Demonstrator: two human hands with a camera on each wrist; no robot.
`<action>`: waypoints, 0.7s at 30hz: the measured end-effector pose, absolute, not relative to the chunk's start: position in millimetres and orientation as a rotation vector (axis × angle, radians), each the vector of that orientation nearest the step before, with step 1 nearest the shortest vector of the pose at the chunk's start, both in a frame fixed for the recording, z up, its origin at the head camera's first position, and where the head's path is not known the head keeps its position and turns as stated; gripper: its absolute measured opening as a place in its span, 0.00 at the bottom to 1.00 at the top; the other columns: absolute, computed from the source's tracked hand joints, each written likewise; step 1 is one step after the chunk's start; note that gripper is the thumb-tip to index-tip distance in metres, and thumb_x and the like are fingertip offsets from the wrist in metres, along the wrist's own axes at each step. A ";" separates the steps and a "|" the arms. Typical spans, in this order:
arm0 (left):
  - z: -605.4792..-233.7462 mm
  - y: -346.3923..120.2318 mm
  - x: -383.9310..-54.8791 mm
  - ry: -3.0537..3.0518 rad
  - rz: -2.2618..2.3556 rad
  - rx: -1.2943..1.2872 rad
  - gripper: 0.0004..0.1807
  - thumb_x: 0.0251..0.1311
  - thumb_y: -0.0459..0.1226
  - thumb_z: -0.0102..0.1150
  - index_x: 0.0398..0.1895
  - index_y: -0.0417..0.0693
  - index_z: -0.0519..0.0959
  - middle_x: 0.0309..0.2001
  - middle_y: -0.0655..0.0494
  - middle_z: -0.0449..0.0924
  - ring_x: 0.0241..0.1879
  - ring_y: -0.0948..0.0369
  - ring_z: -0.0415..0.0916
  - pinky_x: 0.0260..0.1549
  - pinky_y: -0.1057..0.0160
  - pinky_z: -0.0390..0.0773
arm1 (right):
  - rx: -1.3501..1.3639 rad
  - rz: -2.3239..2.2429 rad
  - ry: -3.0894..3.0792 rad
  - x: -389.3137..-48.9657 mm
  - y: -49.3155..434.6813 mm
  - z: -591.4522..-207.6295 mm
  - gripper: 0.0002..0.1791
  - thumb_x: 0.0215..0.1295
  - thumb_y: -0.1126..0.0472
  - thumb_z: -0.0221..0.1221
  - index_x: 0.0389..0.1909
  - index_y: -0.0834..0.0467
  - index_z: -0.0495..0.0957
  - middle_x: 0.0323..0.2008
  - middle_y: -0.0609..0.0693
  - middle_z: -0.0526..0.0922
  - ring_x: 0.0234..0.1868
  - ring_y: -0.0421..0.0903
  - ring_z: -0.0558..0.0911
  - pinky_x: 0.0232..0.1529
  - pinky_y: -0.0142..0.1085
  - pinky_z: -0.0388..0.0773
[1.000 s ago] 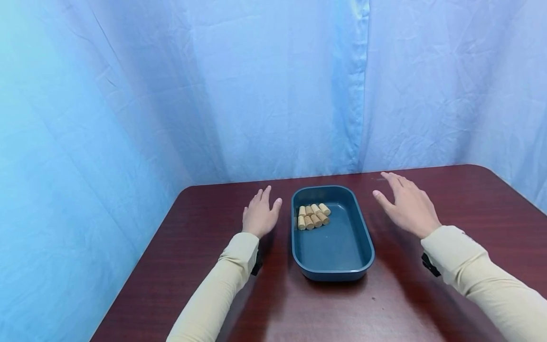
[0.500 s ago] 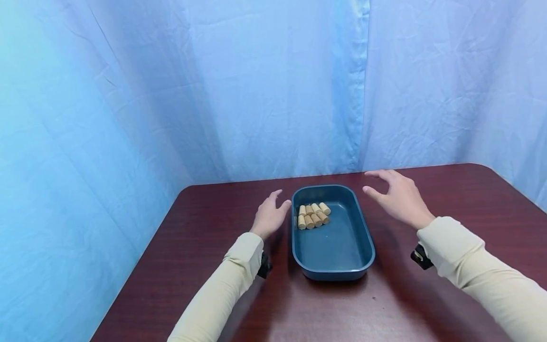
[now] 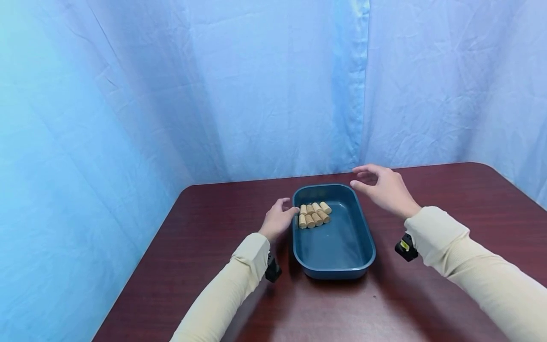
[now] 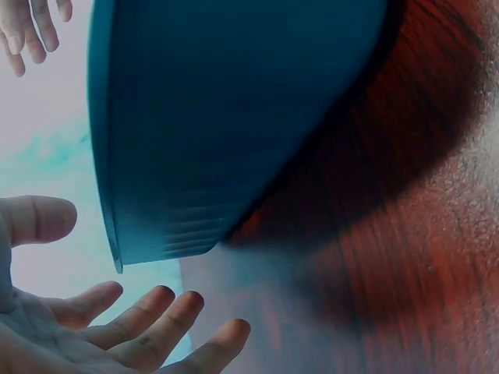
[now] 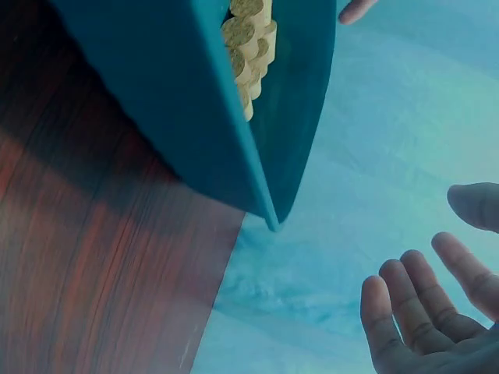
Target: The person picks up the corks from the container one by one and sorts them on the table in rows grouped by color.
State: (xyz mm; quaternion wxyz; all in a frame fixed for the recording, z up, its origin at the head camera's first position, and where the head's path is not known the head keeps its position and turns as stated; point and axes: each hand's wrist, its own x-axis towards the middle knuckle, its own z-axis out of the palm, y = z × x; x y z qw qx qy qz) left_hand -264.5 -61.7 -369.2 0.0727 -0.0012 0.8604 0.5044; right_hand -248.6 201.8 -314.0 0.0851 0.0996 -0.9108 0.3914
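A deep blue rectangular tray [image 3: 335,274] with rounded corners stands on the table. Several cork stoppers [image 3: 316,221] lie in two rows at its left wall. My left hand [image 3: 277,221] is at the tray's left side, its thumb overlapping the rim in the head view. In the left wrist view that hand's fingers [image 4: 156,327] are spread beside the tray's outer wall, holding nothing. My right hand [image 3: 386,190] hovers by the far right corner, thumb and fingers apart with nothing between them. The right wrist view shows its relaxed fingers [image 5: 417,304] away from the tray rim.
The tray rests on a dark red-brown wooden table [image 3: 205,247] with a rounded far edge. Light blue curtains [image 3: 273,95] hang right behind the table and along its left side. Small black wrist cameras, such as the right one [image 3: 406,248], hang under both cuffs.
Both hands have moved inward toward the tray, the left going right and the right going left. Their fingers have bent a little. The tray and cork stoppers have hardly shifted in view.
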 end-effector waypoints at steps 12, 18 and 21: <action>-378.6 -66.3 -265.0 2.420 1.520 -0.002 0.34 0.70 0.38 0.54 0.78 0.44 0.59 0.69 0.38 0.69 0.65 0.43 0.70 0.55 0.38 0.75 | 0.278 1.299 -2.799 -260.6 184.5 -318.4 0.26 0.74 0.53 0.58 0.67 0.62 0.73 0.60 0.65 0.78 0.60 0.62 0.77 0.57 0.57 0.75; -382.7 -68.2 -265.9 2.355 1.561 0.040 0.36 0.71 0.36 0.53 0.79 0.44 0.56 0.71 0.38 0.66 0.67 0.42 0.68 0.56 0.36 0.74 | 0.274 1.311 -2.820 -262.9 174.1 -321.0 0.26 0.75 0.54 0.58 0.67 0.63 0.73 0.60 0.67 0.77 0.60 0.63 0.76 0.57 0.58 0.76; -383.0 -69.0 -266.0 2.335 1.565 0.057 0.37 0.70 0.35 0.54 0.80 0.44 0.56 0.71 0.38 0.66 0.67 0.42 0.68 0.57 0.36 0.74 | 0.274 1.297 -2.845 -264.0 168.3 -321.9 0.26 0.74 0.54 0.58 0.67 0.63 0.73 0.61 0.68 0.77 0.60 0.65 0.75 0.56 0.58 0.76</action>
